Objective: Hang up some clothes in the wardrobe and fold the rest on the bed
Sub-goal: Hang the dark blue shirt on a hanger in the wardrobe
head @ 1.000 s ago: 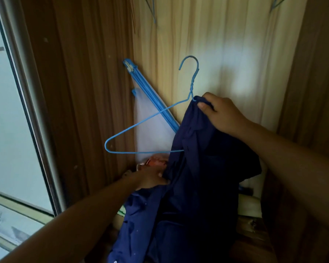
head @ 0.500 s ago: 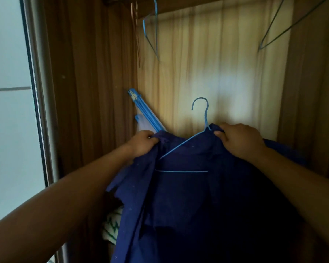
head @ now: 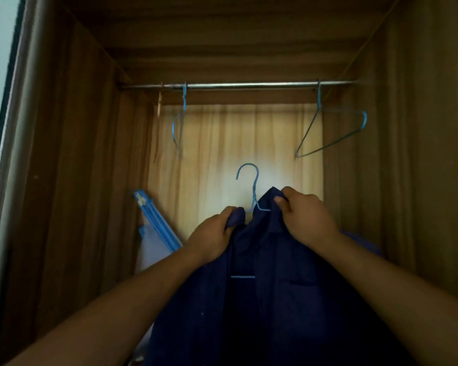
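Wooden wardrobe (head: 72,180) walls are enclosing a rail (head: 249,85) high above both grips. The left hand (head: 212,233) and right hand (head: 307,217) are pinching the navy shirt (head: 288,299), its blue hanger (head: 250,186) hook rising between them.

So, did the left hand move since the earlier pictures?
Yes. Against the leaning blue frame, the left hand rose from near its lower end towards its top, gripping the navy shirt.

Rail (head: 236,85) was free between left empty hanger (head: 184,100) and right empty hanger (head: 319,101). Blue folded frame (head: 158,221) leaned across lower left corner, obstructing that side.
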The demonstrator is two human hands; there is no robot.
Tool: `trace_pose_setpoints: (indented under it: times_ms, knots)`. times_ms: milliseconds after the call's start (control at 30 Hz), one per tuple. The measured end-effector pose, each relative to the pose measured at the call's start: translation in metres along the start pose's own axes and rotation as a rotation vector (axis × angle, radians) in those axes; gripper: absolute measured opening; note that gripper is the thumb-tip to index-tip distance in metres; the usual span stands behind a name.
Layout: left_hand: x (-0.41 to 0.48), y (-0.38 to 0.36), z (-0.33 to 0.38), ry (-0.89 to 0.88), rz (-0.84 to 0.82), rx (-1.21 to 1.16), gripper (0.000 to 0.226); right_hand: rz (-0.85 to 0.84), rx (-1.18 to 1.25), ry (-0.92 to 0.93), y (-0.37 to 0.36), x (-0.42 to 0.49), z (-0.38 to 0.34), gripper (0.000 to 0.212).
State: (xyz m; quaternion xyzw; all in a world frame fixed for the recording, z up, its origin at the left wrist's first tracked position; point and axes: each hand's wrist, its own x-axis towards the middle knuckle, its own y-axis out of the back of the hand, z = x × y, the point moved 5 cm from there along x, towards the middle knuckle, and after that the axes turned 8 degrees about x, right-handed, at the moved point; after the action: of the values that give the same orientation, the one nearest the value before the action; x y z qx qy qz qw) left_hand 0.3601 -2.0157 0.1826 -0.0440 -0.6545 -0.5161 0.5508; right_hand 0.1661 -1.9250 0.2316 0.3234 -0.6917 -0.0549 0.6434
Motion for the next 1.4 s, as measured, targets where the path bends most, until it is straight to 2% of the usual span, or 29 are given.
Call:
trace_pose_setpoints:
  times_ms: [67, 133, 233, 267, 333, 467, 533, 600, 667, 733, 900, 1067, 1200, 1400]
  knots:
    - [0.02, 0.005, 0.005, 0.006, 0.033, 0.015, 0.03, 0.029, -0.175, 0.056, 0.02, -0.004, -0.007, 0.028]
    - [0.038, 0.011, 0.012, -0.019, 0.028, 0.004, 0.028, 0.053, -0.304, 0.15, 0.035, -0.013, -0.021, 0.036]
    - [0.06, 0.019, 0.028, -0.094, 0.049, -0.122, 0.04, -0.075, -0.338, 0.144, 0.048, -0.016, -0.03, 0.059]
    - [0.066, 0.023, 0.031, -0.11, 0.074, -0.174, 0.043, -0.12, -0.326, 0.092, 0.055, -0.013, -0.03, 0.059]
    - [0.078, 0.026, 0.031, -0.132, 0.133, -0.225, 0.044, -0.141, -0.305, -0.008, 0.074, -0.006, -0.027, 0.04]
    - [0.104, 0.033, 0.021, -0.102, 0.222, -0.323, 0.051, -0.072, -0.583, -0.108, 0.1, 0.007, -0.033, 0.014]
    - [0.115, 0.037, 0.029, -0.06, 0.254, -0.27, 0.053, -0.07, -0.735, -0.126, 0.1, 0.019, -0.042, 0.021]
    - [0.125, 0.04, 0.039, -0.004, 0.275, -0.091, 0.056, -0.054, -0.775, -0.148, 0.097, 0.036, -0.048, 0.027]
    - [0.132, 0.041, 0.046, 0.034, 0.26, -0.016, 0.061, -0.036, -0.79, -0.17, 0.095, 0.054, -0.055, 0.028]
    - [0.143, 0.041, 0.048, 0.07, 0.222, -0.097, 0.062, -0.011, -0.815, -0.18, 0.096, 0.07, -0.061, 0.029]
    - [0.167, 0.047, 0.053, 0.045, 0.116, -0.606, 0.049, 0.059, -0.846, -0.24, 0.106, 0.111, -0.067, 0.035]
    - [0.191, 0.056, 0.053, 0.027, 0.008, -0.806, 0.063, 0.103, -0.882, -0.265, 0.121, 0.147, -0.069, 0.034]
    - [0.212, 0.053, 0.049, -0.002, 0.021, -0.769, 0.077, 0.117, -0.958, -0.278, 0.131, 0.172, -0.063, 0.036]
    - [0.241, 0.054, 0.036, -0.018, 0.196, -0.692, 0.064, 0.093, -1.079, -0.324, 0.134, 0.199, -0.042, 0.033]
